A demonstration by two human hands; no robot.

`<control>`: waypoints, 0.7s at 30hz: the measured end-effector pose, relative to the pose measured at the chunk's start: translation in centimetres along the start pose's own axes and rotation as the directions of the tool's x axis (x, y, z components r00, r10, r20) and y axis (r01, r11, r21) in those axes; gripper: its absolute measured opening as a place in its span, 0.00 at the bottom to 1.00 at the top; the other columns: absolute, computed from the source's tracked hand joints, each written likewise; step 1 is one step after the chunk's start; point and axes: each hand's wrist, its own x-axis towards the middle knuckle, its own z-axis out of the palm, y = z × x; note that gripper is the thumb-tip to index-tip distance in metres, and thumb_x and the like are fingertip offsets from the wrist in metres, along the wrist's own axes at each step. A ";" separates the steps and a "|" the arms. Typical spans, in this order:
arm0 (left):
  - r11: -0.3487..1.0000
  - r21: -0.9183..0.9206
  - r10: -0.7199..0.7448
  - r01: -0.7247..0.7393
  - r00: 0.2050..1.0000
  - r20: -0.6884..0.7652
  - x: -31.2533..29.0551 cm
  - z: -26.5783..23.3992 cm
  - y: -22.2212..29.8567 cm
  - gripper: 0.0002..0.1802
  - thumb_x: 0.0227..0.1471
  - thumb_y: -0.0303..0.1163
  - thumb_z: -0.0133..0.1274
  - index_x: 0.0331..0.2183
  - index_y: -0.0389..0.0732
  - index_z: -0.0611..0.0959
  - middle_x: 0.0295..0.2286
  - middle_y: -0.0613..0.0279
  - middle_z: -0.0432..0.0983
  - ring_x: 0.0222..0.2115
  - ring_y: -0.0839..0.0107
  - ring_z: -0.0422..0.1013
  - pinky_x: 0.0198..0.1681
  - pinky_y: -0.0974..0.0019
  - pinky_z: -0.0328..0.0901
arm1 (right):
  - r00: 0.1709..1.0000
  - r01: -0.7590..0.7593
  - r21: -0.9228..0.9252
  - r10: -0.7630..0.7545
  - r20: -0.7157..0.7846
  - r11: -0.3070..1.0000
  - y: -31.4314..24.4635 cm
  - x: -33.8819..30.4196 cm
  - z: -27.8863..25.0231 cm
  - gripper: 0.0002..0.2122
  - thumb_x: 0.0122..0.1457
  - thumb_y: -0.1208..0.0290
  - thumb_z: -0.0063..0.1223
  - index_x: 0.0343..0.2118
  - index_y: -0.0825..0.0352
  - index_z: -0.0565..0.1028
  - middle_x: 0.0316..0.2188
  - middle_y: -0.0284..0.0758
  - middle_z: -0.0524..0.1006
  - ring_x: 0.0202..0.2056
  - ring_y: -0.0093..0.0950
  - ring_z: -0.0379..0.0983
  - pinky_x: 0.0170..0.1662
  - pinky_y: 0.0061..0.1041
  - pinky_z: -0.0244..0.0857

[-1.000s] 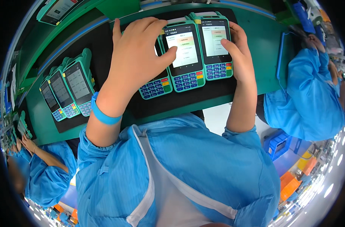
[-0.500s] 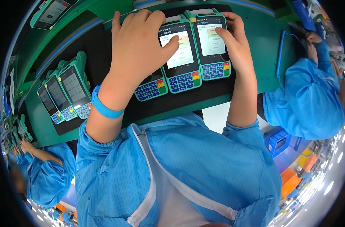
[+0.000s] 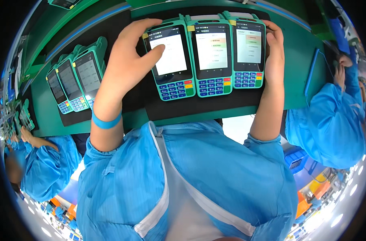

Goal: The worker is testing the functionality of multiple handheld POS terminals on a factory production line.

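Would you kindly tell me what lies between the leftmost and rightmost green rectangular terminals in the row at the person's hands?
In the head view, one more green handheld terminal with a lit screen and blue keypad lies between them.

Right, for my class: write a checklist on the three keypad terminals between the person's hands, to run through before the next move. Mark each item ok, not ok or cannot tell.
1. Left terminal, middle terminal and right terminal side by side: ok.
2. All three screens lit: ok.
3. Left terminal's screen unobstructed: not ok; the thumb of the left hand overlaps it.
4. That thumb pressing the glass: cannot tell; it may only hover.
5. Right terminal's lit screen clear of the right hand: ok; the hand is at the terminal's right edge.
6. Blue wristband on the left wrist: ok.
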 end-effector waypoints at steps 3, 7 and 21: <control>0.998 0.051 0.032 -0.030 0.999 -0.039 -0.4 0.6 0.1 0.27 0.43 0.34 0.61 0.48 0.40 0.77 0.45 0.52 0.73 0.49 0.54 0.67 0.54 0.57 0.61 | 1.000 0.005 0.025 -0.005 0.003 1.000 -0.1 -0.1 0.2 0.18 0.63 0.65 0.39 0.52 0.69 0.68 0.42 0.37 0.73 0.43 0.25 0.70 0.48 0.23 0.62; 0.992 0.123 0.006 -0.002 0.999 -0.035 -0.1 0.8 0.4 0.28 0.43 0.35 0.62 0.48 0.40 0.77 0.47 0.52 0.72 0.50 0.53 0.67 0.54 0.57 0.61 | 1.000 -0.010 0.014 0.010 0.005 1.000 -0.1 -0.2 0.0 0.18 0.63 0.64 0.39 0.52 0.68 0.68 0.43 0.37 0.73 0.45 0.25 0.71 0.50 0.23 0.62; 0.756 0.654 0.289 0.032 0.881 -0.376 -11.5 -7.1 -1.6 0.17 0.35 0.28 0.60 0.34 0.45 0.86 0.28 0.64 0.67 0.29 0.65 0.63 0.35 0.63 0.56 | 0.999 -0.041 0.108 0.043 -0.015 0.993 1.2 0.0 -1.3 0.31 0.63 0.45 0.40 0.57 0.69 0.63 0.50 0.45 0.71 0.52 0.35 0.68 0.56 0.32 0.60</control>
